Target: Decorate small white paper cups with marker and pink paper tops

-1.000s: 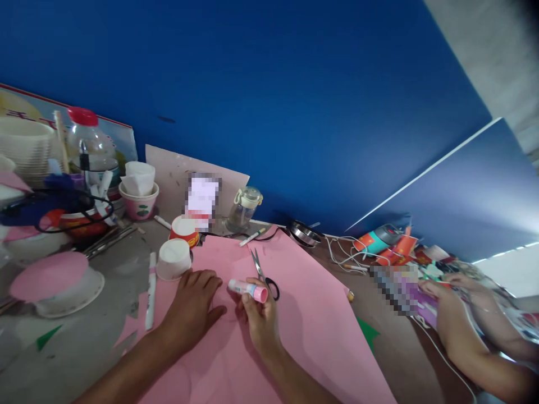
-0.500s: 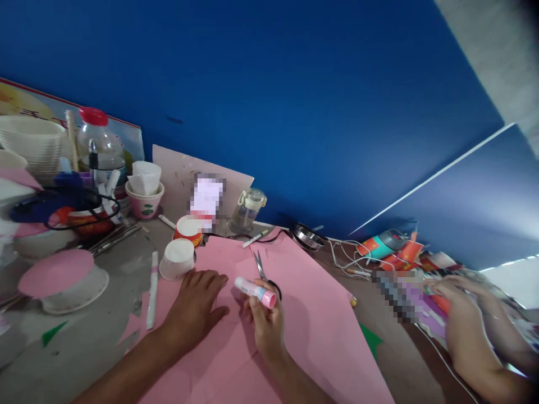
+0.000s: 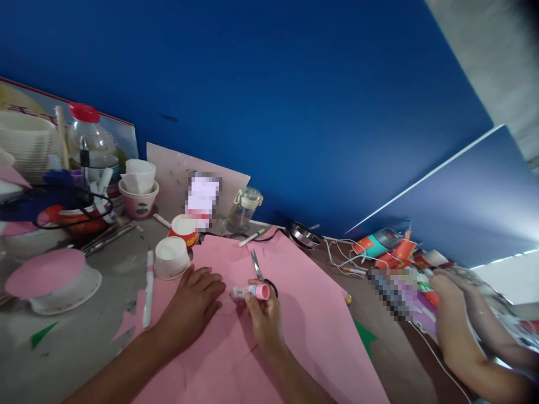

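My right hand [image 3: 266, 320] grips a glue stick [image 3: 248, 292] with a pink end, its other end turned left toward the paper. My left hand [image 3: 194, 300] lies flat with fingers stretched out on a large sheet of pink paper [image 3: 320, 320]. Just beyond my right hand, a pair of scissors [image 3: 256, 264] rests on the sheet, its blades slightly apart and its dark handles partly hidden by the fingers. A white paper cup [image 3: 172, 257] stands near my left fingertips, with a red and white cup [image 3: 184, 229] behind it.
On the left are a white marker [image 3: 148, 292], a bowl topped by a pink disc [image 3: 46, 273] and a red-capped bottle [image 3: 90, 134]. A clear water bottle [image 3: 242, 210] and a tape roll [image 3: 304, 234] stand along the blue wall. At right, another person's arms [image 3: 458, 325] work beside cables.
The glue stick has tilted to lie more level and moved slightly left, nearer my left hand. The whole view has shifted a little, so things on the table appear further left.
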### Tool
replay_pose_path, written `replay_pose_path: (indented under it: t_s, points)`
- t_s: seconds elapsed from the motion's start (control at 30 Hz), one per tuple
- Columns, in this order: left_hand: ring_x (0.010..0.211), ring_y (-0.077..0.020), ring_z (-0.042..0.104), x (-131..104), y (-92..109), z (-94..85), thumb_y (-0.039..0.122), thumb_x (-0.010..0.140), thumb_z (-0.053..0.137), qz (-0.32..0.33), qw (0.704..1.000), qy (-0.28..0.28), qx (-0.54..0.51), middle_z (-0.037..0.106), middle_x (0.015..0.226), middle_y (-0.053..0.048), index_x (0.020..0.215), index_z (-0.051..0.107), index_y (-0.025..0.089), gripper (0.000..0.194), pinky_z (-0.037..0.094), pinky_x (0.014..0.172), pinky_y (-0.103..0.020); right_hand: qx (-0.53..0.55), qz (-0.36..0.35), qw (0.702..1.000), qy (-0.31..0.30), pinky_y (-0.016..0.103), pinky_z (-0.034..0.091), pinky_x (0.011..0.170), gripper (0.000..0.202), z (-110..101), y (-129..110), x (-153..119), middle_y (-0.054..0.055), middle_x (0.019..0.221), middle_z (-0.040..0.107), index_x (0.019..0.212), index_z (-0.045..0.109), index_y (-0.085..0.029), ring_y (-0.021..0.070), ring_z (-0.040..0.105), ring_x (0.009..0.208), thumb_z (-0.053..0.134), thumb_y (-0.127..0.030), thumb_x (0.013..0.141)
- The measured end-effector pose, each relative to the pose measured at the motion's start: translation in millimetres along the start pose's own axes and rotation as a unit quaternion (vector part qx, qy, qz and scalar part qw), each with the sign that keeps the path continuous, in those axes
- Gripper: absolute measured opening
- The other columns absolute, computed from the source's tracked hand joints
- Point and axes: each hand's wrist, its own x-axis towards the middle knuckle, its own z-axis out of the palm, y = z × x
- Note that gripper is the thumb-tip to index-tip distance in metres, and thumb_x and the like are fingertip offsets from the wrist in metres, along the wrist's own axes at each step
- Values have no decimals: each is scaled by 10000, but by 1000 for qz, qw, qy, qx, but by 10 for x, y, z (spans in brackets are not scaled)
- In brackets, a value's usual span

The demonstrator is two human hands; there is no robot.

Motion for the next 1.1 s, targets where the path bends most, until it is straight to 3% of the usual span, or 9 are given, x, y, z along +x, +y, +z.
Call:
replay_pose_path:
  t_s: [0.13, 0.37, 0.6, 1.1]
  points:
    - [1199, -308, 539, 11, 6, -19, 125, 883, 496, 6, 1000, -7, -2, 721, 1162, -33, 913, 711, 247, 249, 268, 1095, -618, -18, 3, 1000, -14, 286, 541, 672, 210, 3, 1, -22, 50, 869, 691, 1029, 665, -186, 174, 650, 750, 640, -295, 852]
    - [1211, -308, 535, -23, -29, -14, 142, 837, 537, 7, 1000, -18, -15, 681, 1250, -63, 1077, 679, 236, 293, 263, 1104, -607, -15, -17, 1000, -1, 281, 544, 659, 208, 25, -85, -18, 62, 879, 698, 1028, 666, -182, 182, 661, 763, 632, -280, 847]
    - [1174, -293, 553, -7, -53, 10, 154, 835, 548, 5, 1000, -25, -18, 678, 1231, -83, 1169, 624, 225, 350, 265, 1096, -582, 1, -43, 998, -55, 292, 568, 752, 244, 41, -147, -26, 67, 946, 730, 1095, 650, -192, 192, 693, 834, 616, -232, 857]
    - [1160, -284, 555, 31, -9, -42, 195, 850, 598, -13, 998, -39, -39, 676, 1208, -74, 1165, 616, 244, 319, 264, 1084, -561, -53, -40, 995, -73, 324, 559, 814, 278, 25, -143, -21, 94, 1015, 720, 1115, 658, -174, 224, 680, 914, 618, -231, 845]
